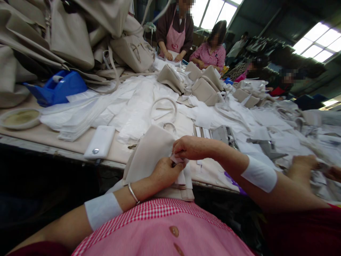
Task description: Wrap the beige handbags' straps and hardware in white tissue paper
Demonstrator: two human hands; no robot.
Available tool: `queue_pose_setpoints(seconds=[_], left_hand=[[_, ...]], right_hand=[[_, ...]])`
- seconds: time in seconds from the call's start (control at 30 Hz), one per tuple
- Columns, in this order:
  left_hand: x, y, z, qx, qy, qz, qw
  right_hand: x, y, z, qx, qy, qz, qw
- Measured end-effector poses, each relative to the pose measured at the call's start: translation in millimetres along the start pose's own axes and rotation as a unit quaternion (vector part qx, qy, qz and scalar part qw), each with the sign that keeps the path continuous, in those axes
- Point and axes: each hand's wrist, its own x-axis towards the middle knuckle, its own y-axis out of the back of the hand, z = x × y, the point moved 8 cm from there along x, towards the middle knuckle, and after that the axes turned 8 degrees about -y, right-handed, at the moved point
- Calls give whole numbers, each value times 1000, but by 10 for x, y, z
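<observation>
Since it all hangs on where the bag sits from the fingers, going left to right: the pale bag [149, 153] is at the front edge of the table [48, 136], up against the pink apron [149, 231], its main panel left of the grip and its long axis slanting from lower left by the apron, up and away to the right. Next is the left hand [165, 172], the nearer one to the bag's body, pinching a small pale piece [177, 159] at the bag's right side. Right hand [188, 147] is just beyond, its forearm entering from the right, fingertips closed on what looks like the same piece. As for labels: nothing readable on the blue tape dispenser [58, 89], the white device [99, 142] just has a shiny round spot, no brand I can make out, and a co-worker's striped apron [176, 32] has a reddish emblem [174, 46] too blurry to read.
</observation>
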Motion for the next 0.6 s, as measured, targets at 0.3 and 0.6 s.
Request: queue_pose_setpoints(seconds=[0.3, 0.6], left_hand=[[13, 22, 24, 23, -13, 7, 1000], [30, 15, 22, 32, -8, -8, 999]], right_hand=[[25, -29, 17, -23, -41, 16, 999], [40, 4, -107, -88, 30, 22, 995]])
